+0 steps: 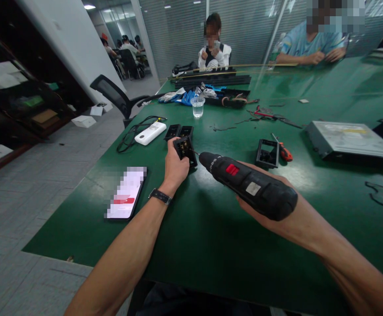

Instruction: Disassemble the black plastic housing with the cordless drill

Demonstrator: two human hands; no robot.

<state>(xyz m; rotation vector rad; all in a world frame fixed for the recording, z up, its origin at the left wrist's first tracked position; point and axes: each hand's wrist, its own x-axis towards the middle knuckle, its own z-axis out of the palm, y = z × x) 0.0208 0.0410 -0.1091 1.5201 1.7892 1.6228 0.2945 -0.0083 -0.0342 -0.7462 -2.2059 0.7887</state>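
With fingers wrapped round it, my left hand [175, 163] holds a black box-like socket housing [185, 150] tilted up off the green table; brass-coloured parts show inside. A black cordless drill [244, 181] with a red switch is gripped in my right hand [260, 219], whose fingers are mostly hidden below the drill body. The drill's thin bit points left and meets the right side of the housing, though I cannot tell whether it sits in a screw. Two similar black housings [178, 131] lie just behind my left hand.
Left of my arms are a phone [125, 195] and a white power bank [150, 133] with a cable. A plastic cup [197, 108] holds clear liquid. Rightward lie a black frame [267, 153], a red screwdriver [285, 152] and a metal drive case [352, 140]. Two people sit across the table.
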